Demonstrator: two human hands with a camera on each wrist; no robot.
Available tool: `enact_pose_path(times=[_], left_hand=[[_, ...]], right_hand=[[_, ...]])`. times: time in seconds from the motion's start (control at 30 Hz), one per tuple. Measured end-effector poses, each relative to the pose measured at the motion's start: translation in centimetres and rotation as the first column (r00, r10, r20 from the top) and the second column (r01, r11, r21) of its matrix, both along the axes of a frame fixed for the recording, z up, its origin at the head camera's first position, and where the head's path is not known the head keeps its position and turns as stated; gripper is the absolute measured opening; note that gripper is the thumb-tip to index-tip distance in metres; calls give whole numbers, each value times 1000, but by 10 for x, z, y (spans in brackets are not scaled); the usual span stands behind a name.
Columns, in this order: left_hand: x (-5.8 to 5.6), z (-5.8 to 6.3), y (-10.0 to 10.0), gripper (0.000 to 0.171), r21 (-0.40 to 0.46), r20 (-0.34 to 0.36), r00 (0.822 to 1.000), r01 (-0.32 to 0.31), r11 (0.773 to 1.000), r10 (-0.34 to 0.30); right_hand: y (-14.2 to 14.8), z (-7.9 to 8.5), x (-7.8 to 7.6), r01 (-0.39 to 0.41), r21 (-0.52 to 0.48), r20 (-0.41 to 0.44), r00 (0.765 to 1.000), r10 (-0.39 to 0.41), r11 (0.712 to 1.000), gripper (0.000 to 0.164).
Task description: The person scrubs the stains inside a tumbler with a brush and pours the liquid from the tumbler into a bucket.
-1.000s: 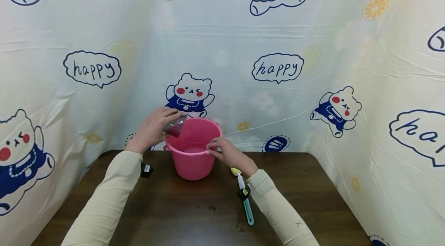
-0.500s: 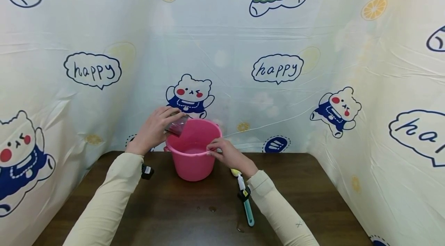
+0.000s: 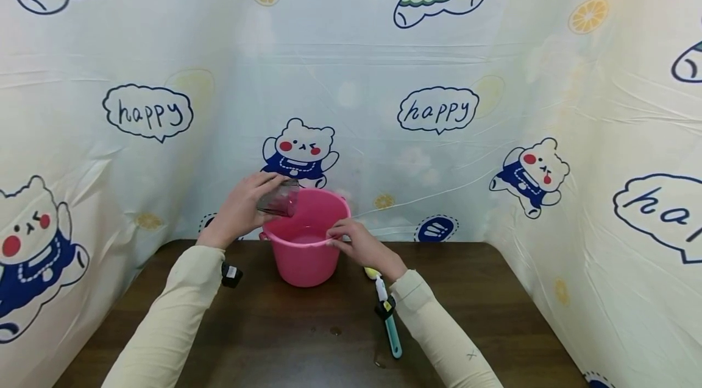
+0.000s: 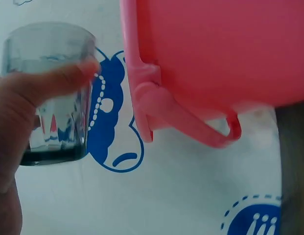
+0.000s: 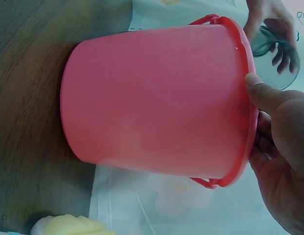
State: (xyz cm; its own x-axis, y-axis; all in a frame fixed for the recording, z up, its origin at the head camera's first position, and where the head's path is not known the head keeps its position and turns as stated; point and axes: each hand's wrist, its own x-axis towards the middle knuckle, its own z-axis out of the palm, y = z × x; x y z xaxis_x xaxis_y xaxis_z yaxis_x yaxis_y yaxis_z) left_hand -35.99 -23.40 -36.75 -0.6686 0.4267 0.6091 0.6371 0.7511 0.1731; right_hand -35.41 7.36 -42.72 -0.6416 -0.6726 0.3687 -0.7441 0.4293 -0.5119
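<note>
My left hand [image 3: 238, 208] grips a clear glass [image 3: 281, 199] by its side, tilted at the left rim of a pink bucket [image 3: 304, 263]. In the left wrist view the thumb lies across the glass [image 4: 44, 127], which has a thick dark base, beside the bucket [image 4: 215, 54] and its hinged handle [image 4: 188, 122]. Whether liquid is in the glass, I cannot tell. On the bucket's right front rim, my right hand [image 3: 364, 245] pinches the edge. The right wrist view has its thumb outside the rim and the fingers behind it.
A long-handled brush [image 3: 392, 336] with a teal grip and yellow sponge head [image 3: 372, 272] lies on the dark wooden table [image 3: 263, 339] under my right forearm. Small wet drops [image 3: 335, 331] dot the tabletop. A printed curtain [image 3: 351, 59] hangs behind the table.
The glass in my left hand has turned a little, its mouth reaching slightly farther right over the bucket. My right hand stays on the rim, and the bucket stands in the same place.
</note>
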Motion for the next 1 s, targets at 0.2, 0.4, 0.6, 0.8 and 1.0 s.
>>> enact_pose_path(times=[0.2, 0.4, 0.6, 0.8, 1.0], left_hand=[[7, -13, -7, 88, 342, 50, 998, 5, 940, -23], [18, -42, -19, 73, 609, 178, 984, -127, 783, 21], [34, -79, -32, 66, 743, 273, 962, -206, 636, -7], [49, -124, -44, 70, 727, 417, 908, -309, 613, -37], [64, -155, -48, 90, 570, 607, 793, -380, 729, -62]], right_hand=[[1, 0, 1, 5, -14, 7, 1000, -5, 1000, 20], [4, -2, 0, 21, -23, 8, 1000, -21, 1000, 19], [6, -4, -2, 26, -29, -2, 1000, -27, 999, 17], [2, -5, -1, 14, -50, -22, 1000, -15, 999, 13], [-1, -5, 2, 13, -66, -3, 1000, -13, 998, 14]])
